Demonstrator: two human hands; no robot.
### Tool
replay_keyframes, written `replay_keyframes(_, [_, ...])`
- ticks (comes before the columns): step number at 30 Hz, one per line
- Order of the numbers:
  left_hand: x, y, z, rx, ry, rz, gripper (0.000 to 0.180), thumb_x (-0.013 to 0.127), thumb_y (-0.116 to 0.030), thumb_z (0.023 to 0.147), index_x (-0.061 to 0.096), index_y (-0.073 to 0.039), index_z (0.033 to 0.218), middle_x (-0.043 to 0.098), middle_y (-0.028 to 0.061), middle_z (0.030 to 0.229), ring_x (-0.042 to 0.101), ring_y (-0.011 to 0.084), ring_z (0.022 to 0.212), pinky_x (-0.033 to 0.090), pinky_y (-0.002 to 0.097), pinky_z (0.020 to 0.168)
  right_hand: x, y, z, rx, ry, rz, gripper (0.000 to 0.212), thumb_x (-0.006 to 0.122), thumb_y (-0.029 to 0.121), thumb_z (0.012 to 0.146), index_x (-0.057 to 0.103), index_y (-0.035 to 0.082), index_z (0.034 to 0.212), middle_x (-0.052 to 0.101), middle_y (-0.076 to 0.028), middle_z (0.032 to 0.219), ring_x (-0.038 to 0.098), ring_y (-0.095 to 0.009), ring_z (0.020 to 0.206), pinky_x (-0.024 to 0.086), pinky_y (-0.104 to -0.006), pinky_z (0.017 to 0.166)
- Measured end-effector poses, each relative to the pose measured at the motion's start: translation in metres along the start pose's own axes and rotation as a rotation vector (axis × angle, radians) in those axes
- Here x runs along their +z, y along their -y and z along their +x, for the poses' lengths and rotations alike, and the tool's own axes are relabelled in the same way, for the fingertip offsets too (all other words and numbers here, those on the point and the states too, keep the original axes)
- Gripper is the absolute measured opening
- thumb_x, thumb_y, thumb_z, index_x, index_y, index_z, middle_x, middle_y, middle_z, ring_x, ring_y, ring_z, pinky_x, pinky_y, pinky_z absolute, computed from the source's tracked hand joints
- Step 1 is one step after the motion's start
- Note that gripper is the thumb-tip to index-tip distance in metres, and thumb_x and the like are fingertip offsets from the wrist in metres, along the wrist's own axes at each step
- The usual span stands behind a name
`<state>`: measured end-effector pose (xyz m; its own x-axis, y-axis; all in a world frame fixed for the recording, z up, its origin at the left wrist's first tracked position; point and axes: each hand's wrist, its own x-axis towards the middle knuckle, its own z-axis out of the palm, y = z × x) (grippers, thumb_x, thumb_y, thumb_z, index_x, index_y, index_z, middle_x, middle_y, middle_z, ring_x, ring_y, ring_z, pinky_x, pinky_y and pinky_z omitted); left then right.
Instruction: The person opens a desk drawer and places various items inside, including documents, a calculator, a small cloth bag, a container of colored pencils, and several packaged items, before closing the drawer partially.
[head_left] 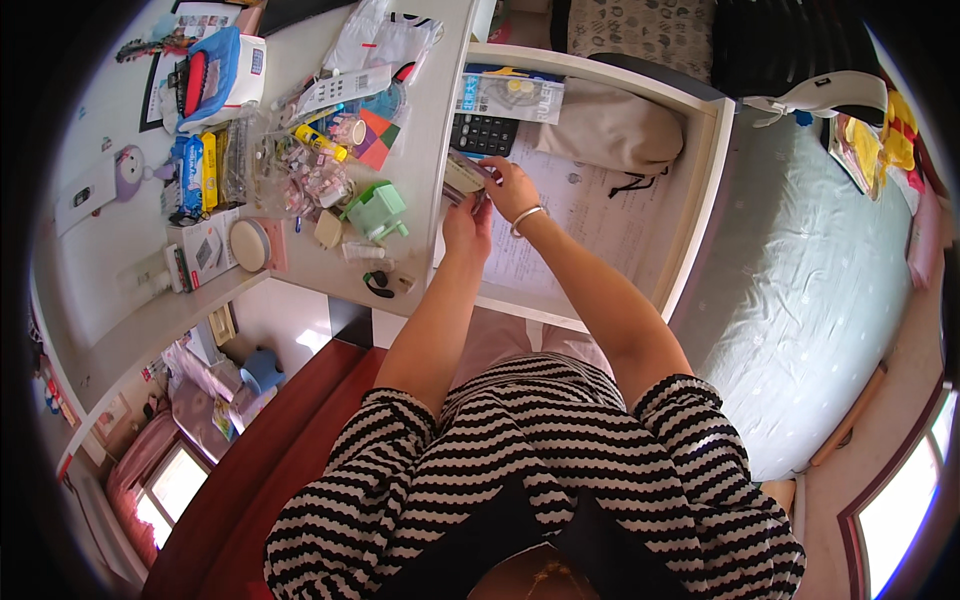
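Note:
My left hand (467, 228) and my right hand (513, 190) meet at the left side of an open white drawer (692, 215). Between them they grip a small flat box-like item (463, 175), pale with a dark edge, whose exact kind I cannot make out. My right fingers close on its right side, while the left ones hold its lower end. Just beyond it in the drawer lies a black calculator (483, 133). Behind that are a clear-packed ruler set (512, 97) and a beige drawstring pouch (610, 130). Printed paper sheets (570, 215) line the drawer bottom.
A cluttered white desk (320, 270) stands to the left, bearing a green plastic toy-like holder (377, 210), a yellow tube (322, 143), wipes packs (188, 175) and a white-and-blue bag (235, 80). A bed (790, 300) with a pale cover lies right of the drawer.

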<state>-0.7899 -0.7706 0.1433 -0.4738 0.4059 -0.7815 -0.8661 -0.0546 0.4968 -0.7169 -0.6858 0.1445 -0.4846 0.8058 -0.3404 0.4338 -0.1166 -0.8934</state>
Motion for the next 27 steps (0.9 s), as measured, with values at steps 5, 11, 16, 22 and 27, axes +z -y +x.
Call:
replay_keyframes(5, [0.013,-0.007,-0.017,-0.051,-0.073,0.040,0.016,0.050,-0.005,0.087,0.052,-0.001,0.102,0.054,0.0077,0.102,0.054,0.0185,0.098,0.049,0.0303,0.087,0.007,-0.006,0.030,-0.079,0.056,-0.015,0.031,0.057,0.011,0.075,0.063,0.014,0.106,0.062,-0.018,0.090,0.059,-0.032,0.085,0.049,-0.0393,0.078])
replay_keyframes(11, [0.033,-0.015,-0.046,0.045,-0.013,0.187,0.038,0.046,-0.009,0.086,0.041,-0.013,0.124,0.054,-0.0013,0.098,0.050,0.0123,0.097,0.039,0.0362,0.096,0.012,0.008,0.027,-0.097,-0.070,-0.110,0.028,0.056,0.014,0.078,0.062,0.011,0.105,0.059,-0.018,0.097,0.060,-0.033,0.085,0.049,-0.0396,0.078])
replay_keyframes(16, [0.033,-0.012,-0.046,0.084,0.024,0.248,0.035,0.045,-0.011,0.087,0.044,-0.017,0.121,0.053,-0.0038,0.108,0.049,0.0086,0.101,0.038,0.0356,0.093,0.016,0.008,0.026,-0.129,-0.077,-0.122,0.028,0.052,0.015,0.080,0.063,0.011,0.105,0.055,-0.020,0.104,0.058,-0.037,0.090,0.048,-0.0422,0.081])
replay_keyframes(22, [0.040,-0.013,-0.042,0.077,0.059,0.337,0.034,0.043,-0.014,0.087,0.043,-0.017,0.122,0.049,-0.0034,0.120,0.046,0.0096,0.109,0.038,0.0367,0.093,0.017,-0.002,0.027,-0.144,-0.107,-0.167,0.032,0.053,0.014,0.080,0.060,0.010,0.111,0.054,-0.021,0.108,0.059,-0.036,0.088,0.049,-0.0408,0.079])
replay_keyframes(27, [0.041,-0.023,-0.051,0.076,0.056,0.294,0.035,0.043,-0.014,0.087,0.043,-0.016,0.122,0.048,-0.0031,0.122,0.045,0.0101,0.112,0.038,0.0367,0.093,0.019,0.011,0.016,-0.051,-0.064,-0.076,0.039,0.056,0.020,0.084,0.053,0.004,0.120,0.053,-0.021,0.110,0.060,-0.034,0.088,0.049,-0.0386,0.079])
